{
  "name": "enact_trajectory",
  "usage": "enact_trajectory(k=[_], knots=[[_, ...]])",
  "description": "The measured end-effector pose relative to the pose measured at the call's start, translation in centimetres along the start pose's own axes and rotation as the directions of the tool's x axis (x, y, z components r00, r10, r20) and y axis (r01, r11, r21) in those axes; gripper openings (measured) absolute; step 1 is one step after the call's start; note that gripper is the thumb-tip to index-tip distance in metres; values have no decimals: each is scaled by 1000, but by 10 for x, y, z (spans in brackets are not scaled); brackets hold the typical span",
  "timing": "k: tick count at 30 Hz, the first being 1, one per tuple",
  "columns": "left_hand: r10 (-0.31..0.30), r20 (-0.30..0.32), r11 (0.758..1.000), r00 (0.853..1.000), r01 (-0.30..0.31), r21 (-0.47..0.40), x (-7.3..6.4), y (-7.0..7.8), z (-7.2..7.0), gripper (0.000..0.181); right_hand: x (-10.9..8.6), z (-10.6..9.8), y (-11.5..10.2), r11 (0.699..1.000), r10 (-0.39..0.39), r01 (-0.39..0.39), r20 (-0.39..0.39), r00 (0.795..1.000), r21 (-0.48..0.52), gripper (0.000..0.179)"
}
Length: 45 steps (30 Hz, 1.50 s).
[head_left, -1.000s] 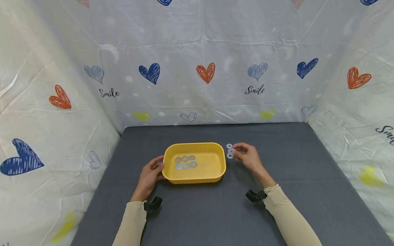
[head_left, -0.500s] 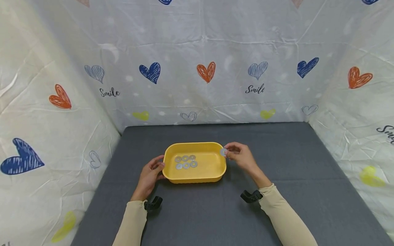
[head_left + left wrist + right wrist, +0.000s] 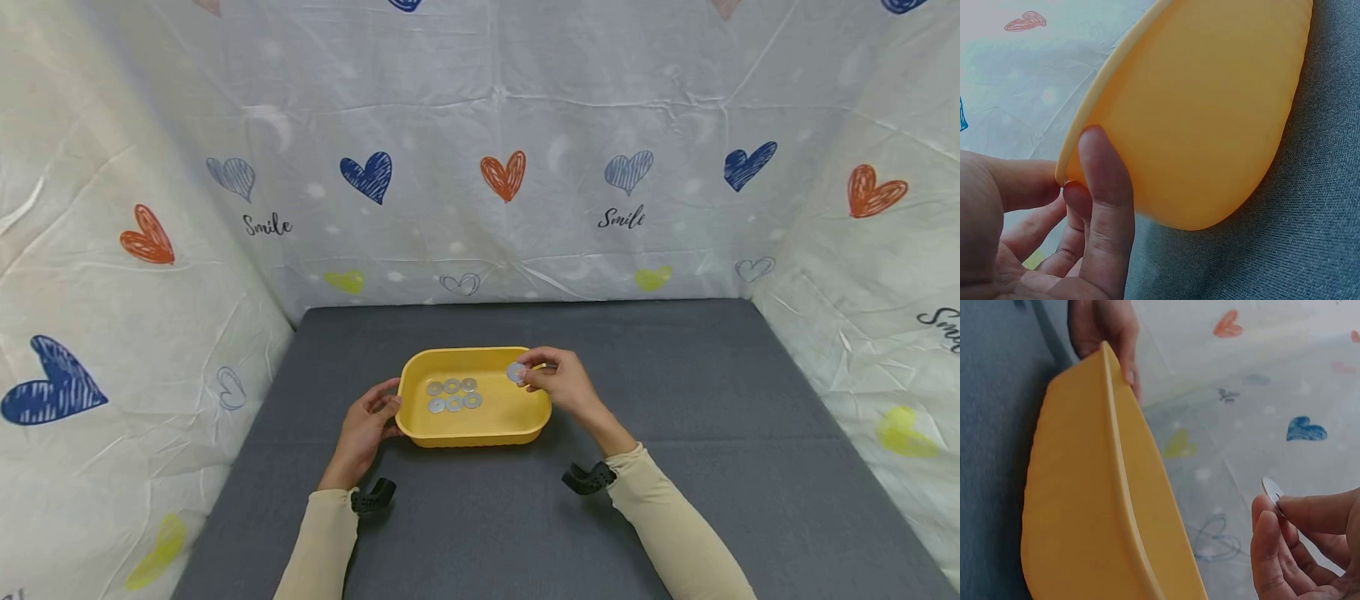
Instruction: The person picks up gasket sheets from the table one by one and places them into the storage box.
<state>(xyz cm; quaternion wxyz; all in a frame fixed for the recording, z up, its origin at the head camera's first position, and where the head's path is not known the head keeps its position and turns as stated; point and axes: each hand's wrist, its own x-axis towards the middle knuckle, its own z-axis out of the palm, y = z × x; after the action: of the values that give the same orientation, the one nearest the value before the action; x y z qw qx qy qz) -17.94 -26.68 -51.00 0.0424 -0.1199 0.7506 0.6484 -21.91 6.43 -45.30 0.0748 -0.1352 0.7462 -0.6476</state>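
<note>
A yellow rectangular tray (image 3: 510,423) stands on the dark table, with several flat metal washers (image 3: 453,404) lying in two rows on its floor, left of the middle. My left hand (image 3: 362,433) holds the tray's left end; in the left wrist view its fingers (image 3: 1105,169) grip at the rim and outer wall. My right hand (image 3: 564,379) reaches over the right end of the tray. Between thumb and fingertips it pinches a washer (image 3: 515,372), raised above the tray floor. The right wrist view shows this washer (image 3: 1270,490) nearly edge-on.
Dark grey cloth covers the table (image 3: 480,525). Pale sheets printed with hearts (image 3: 502,177) hang behind and at both sides. Black bands (image 3: 373,497) sit at both wrists. The right hand covers the table just beyond the tray's right end.
My right hand has picked up a washer from the table right of the tray and carried it left over the tray's right rim. The left hand and tray have stayed put.
</note>
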Motion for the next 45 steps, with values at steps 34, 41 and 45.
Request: enact_trajectory(k=[34,41,45], knots=[[-2,-9,1000,1000,2,10,2,-1,1,43,32,88,12,966,210,-229,150,966,120,22],[3,-9,1000,1000,-3,10,2,0,0,43,39,101,12,956,279,-290,169,945,40,17],[5,-4,1000,1000,-5,13,2,0,0,43,43,107,16,956,292,-286,162,943,-57,14]])
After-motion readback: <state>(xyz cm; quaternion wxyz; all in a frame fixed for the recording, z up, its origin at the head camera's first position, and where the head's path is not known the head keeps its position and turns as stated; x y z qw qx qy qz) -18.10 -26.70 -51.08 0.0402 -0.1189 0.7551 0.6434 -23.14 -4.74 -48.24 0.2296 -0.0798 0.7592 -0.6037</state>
